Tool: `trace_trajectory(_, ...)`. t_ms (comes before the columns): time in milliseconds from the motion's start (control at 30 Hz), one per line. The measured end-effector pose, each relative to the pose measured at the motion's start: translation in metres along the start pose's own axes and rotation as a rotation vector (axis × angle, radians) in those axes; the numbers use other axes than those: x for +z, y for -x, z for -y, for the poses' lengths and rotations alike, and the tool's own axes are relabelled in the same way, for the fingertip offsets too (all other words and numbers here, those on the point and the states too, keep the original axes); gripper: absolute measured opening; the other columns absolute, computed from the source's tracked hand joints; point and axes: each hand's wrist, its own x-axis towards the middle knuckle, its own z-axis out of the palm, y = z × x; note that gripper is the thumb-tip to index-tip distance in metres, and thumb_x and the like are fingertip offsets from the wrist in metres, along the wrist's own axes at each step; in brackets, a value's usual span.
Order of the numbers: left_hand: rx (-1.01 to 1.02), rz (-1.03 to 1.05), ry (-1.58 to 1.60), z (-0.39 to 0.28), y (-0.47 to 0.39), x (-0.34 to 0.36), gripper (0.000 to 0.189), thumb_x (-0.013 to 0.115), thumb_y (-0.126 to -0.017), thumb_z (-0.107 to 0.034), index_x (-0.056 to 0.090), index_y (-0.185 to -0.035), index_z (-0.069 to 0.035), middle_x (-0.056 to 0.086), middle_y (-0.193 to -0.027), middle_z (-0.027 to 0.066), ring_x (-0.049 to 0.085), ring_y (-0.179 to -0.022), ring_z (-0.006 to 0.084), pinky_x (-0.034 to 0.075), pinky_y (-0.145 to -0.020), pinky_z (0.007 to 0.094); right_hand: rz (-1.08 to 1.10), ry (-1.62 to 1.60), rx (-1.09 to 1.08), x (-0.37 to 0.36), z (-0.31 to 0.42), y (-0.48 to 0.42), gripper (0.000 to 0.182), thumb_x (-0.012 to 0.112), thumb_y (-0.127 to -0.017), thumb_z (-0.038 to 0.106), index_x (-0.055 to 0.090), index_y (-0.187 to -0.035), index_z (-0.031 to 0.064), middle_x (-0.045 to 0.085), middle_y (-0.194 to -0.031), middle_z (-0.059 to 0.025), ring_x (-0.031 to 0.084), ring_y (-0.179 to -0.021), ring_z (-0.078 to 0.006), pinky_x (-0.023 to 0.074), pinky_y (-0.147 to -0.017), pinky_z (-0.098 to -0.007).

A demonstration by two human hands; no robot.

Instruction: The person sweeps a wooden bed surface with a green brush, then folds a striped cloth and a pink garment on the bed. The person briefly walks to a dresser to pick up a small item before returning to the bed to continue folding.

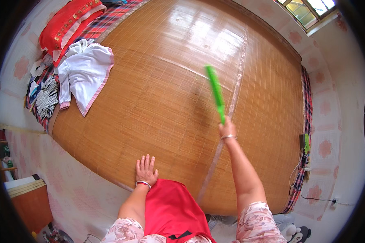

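A bamboo sleeping mat (158, 100) covers the wide bed before me. My right hand (227, 129) grips the handle of a long green brush (214, 86), blurred by motion. The brush extends away from me above the middle of the mat, left of a pale patterned seam strip (239, 76); whether it touches the mat I cannot tell. Flat on the mat's near edge rests my left hand (146, 171), fingers spread and holding nothing. Beside it hangs my red apron (173, 206).
A white garment with pink trim (86, 73) lies at the left, near red bedding (68, 27) and a striped cloth (48, 97). Cables (295, 173) and a dark box (302, 141) line the right edge. A wooden cabinet (32, 200) stands lower left.
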Motion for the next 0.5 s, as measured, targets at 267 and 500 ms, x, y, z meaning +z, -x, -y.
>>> trace_trajectory(267, -0.021, 0.019, 0.013, 0.0, -0.001, -0.003, 0.066, 0.053, -0.073, -0.033, 0.035, -0.132, -0.012, 0.028, -0.139, 0.013, 0.025, -0.128, 0.0294, 0.017, -0.105, 0.0487, 0.531, 0.298, -0.221, 0.043, 0.088, 0.027, 0.021, 0.045, -0.083, 0.016, 0.044, -0.101, 0.005, 0.062, -0.078, -0.019, 0.062, -0.075, -0.0322, 0.0485, -0.063, -0.0436)
trace_trajectory(500, -0.026, 0.046, 0.092, 0.001, -0.002, -0.007, 0.067, 0.055, -0.072, -0.03, 0.031, -0.133, -0.011, 0.026, -0.139, 0.0145, 0.024, -0.127, 0.0308, 0.016, -0.105, 0.049, 0.763, 0.225, -0.766, 0.05, 0.162, 0.091, 0.016, 0.045, -0.082, 0.017, 0.051, -0.096, 0.0114, 0.062, -0.075, -0.0174, 0.062, -0.07, -0.0329, 0.0489, -0.058, -0.0441)
